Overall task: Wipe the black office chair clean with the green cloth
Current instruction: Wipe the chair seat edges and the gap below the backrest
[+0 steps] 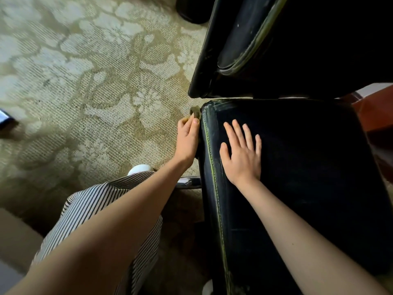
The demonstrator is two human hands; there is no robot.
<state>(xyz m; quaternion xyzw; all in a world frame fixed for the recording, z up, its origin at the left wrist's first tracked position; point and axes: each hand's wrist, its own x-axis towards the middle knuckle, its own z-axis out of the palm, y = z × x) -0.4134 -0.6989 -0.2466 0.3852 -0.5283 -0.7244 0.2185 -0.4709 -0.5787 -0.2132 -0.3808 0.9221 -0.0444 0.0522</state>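
The black office chair fills the right side; its seat (308, 167) has a green-stitched left edge, and its backrest (244, 39) rises at the top. My left hand (187, 139) presses the green cloth (195, 112) against the seat's left side, near the back corner. Only a small bunch of cloth shows past my fingertips; the rest is hidden under the hand. My right hand (242, 152) lies flat on the seat, fingers spread, holding nothing.
A patterned beige carpet (85, 81) covers the floor to the left. My striped skirt (95, 209) and a white shoe tip (140, 169) are below my left arm. A chrome chair part (189, 182) sticks out under the seat. Red-brown wooden furniture (374, 111) stands at the right.
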